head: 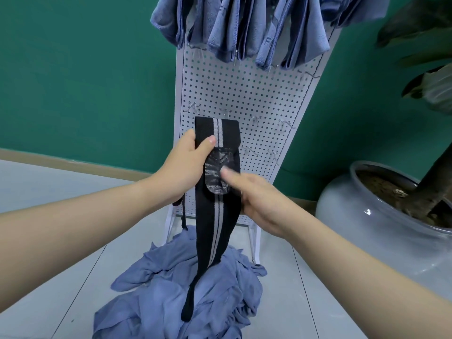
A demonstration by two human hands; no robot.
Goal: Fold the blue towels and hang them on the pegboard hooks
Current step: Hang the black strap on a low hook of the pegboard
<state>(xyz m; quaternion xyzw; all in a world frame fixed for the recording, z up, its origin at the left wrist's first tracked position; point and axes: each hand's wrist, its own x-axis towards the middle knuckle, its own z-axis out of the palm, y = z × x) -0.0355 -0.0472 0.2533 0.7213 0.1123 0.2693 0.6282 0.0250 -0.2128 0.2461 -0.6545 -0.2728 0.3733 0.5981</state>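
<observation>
A black band with grey stripes [212, 226] hangs in front of the white pegboard [244, 94], its upper end folded over. My left hand [186, 162] grips the folded top, thumb across the front. My right hand [259, 199] holds the band lower down from the right, thumb pressing a grey rough patch on it. The band's tail trails down onto a heap of blue towels [183, 289] on the floor. Several folded blue towels [244, 28] hang from hooks along the top of the pegboard.
Bare wire hooks [283, 124] stick out of the pegboard's middle rows. A large grey pot with a plant [367, 211] stands at the right. A green wall lies behind, and pale floor tiles spread under the towel heap.
</observation>
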